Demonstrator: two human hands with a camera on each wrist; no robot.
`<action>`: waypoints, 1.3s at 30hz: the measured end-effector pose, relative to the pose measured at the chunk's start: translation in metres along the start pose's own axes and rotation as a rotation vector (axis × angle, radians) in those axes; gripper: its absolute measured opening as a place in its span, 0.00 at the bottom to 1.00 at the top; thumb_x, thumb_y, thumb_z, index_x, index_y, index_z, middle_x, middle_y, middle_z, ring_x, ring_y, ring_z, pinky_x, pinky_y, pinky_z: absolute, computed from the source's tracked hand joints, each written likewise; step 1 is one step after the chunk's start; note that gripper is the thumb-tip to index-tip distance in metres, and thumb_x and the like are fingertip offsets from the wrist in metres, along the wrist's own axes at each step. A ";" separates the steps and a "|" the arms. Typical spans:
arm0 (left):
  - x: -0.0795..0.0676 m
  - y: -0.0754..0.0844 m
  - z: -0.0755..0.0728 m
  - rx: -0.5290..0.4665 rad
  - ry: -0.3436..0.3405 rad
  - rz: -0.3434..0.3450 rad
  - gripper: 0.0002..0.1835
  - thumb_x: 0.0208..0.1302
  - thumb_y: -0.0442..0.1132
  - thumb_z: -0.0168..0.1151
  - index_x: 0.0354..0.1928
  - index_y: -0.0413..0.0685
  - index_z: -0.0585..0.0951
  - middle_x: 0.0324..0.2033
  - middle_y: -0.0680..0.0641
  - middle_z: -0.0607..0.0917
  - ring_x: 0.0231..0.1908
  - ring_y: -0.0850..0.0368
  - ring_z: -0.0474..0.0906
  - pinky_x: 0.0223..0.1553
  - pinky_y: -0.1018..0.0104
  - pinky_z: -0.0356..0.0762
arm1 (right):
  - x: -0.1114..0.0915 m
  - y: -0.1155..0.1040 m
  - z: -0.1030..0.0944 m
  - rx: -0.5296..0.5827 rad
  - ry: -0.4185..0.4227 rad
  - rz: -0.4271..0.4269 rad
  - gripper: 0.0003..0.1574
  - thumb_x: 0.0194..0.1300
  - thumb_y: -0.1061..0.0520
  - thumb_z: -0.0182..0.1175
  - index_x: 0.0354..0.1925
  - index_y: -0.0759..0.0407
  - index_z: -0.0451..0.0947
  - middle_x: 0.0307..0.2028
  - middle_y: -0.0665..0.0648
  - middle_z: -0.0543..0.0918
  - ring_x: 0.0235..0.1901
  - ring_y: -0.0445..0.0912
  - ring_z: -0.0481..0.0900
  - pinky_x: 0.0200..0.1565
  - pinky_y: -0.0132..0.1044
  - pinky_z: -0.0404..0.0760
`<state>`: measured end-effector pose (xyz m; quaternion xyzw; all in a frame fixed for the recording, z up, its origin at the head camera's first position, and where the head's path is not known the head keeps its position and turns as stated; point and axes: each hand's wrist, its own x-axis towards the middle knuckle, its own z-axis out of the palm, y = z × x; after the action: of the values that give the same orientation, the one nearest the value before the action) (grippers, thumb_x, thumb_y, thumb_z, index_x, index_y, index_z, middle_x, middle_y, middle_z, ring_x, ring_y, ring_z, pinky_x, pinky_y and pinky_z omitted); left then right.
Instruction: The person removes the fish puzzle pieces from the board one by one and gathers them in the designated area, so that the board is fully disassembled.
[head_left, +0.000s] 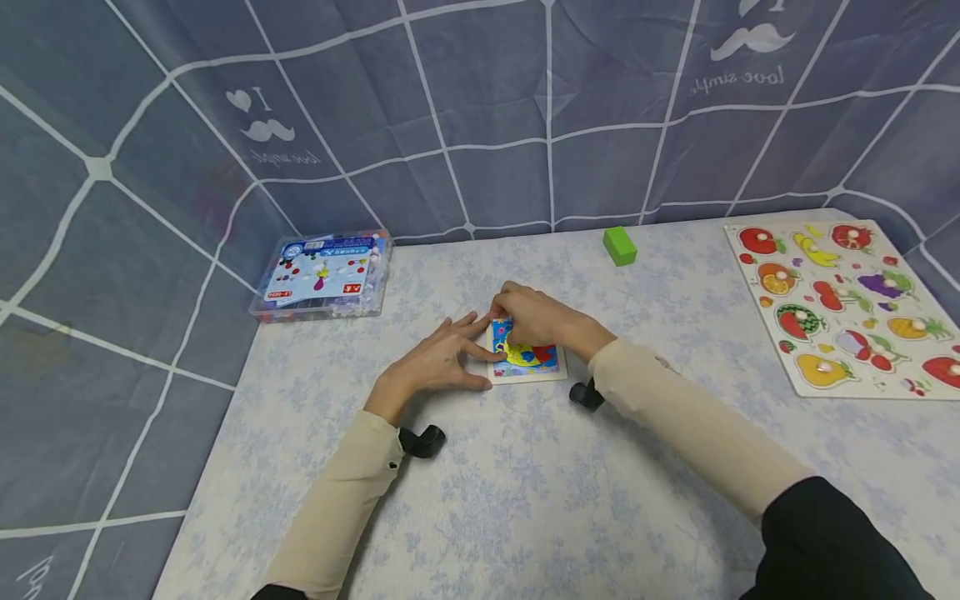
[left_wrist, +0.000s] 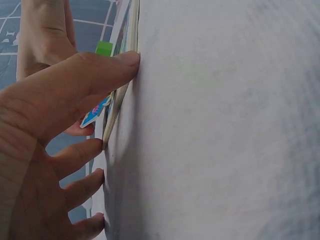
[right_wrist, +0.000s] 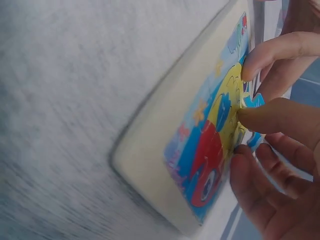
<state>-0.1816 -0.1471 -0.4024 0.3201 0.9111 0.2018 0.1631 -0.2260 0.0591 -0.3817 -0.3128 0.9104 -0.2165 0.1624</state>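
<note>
A small wooden jigsaw puzzle (head_left: 553, 368) with a yellow, red and blue fish picture lies flat on the table, its pale frame (right_wrist: 145, 145) showing. From the left, my left hand (head_left: 438, 354) rests against it with fingers spread. The left thumb (left_wrist: 107, 70) touches the board's edge, and one finger reaches onto the picture. Over the far left part of the board, my right hand (head_left: 536, 315) pinches a blue puzzle piece (left_wrist: 96, 112) that stands tilted up from the board. Fingers hide part of this piece and of the picture beneath.
A clear plastic box (head_left: 322, 275) with a printed card stands at the back left. A green block (head_left: 619, 246) sits near the table's back edge. At the right lies a fruit peg board (head_left: 813, 379). A grey checked curtain (head_left: 495, 192) hangs behind the table.
</note>
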 end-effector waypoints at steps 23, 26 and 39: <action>0.004 0.002 -0.002 -0.016 -0.020 -0.013 0.28 0.53 0.55 0.74 0.58 0.59 0.83 0.75 0.47 0.54 0.76 0.48 0.40 0.73 0.43 0.34 | -0.038 0.047 -0.010 0.409 0.186 0.104 0.14 0.60 0.59 0.70 0.46 0.57 0.88 0.35 0.54 0.89 0.26 0.48 0.81 0.27 0.32 0.77; 0.005 0.003 -0.002 -0.012 -0.022 -0.013 0.28 0.54 0.55 0.74 0.58 0.59 0.82 0.76 0.47 0.54 0.76 0.48 0.39 0.73 0.43 0.34 | -0.050 0.058 -0.013 0.446 0.181 0.162 0.14 0.60 0.60 0.70 0.47 0.57 0.88 0.33 0.54 0.89 0.25 0.49 0.82 0.26 0.32 0.78; 0.002 0.001 -0.002 -0.018 -0.015 -0.032 0.28 0.53 0.52 0.75 0.57 0.58 0.83 0.75 0.49 0.55 0.76 0.49 0.40 0.73 0.45 0.34 | -0.080 0.093 -0.024 0.436 0.156 0.236 0.15 0.62 0.62 0.68 0.48 0.63 0.86 0.29 0.56 0.88 0.26 0.47 0.82 0.27 0.33 0.78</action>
<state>-0.1838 -0.1459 -0.4003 0.3054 0.9131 0.2050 0.1759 -0.2225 0.1835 -0.3938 -0.1446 0.8822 -0.4107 0.1794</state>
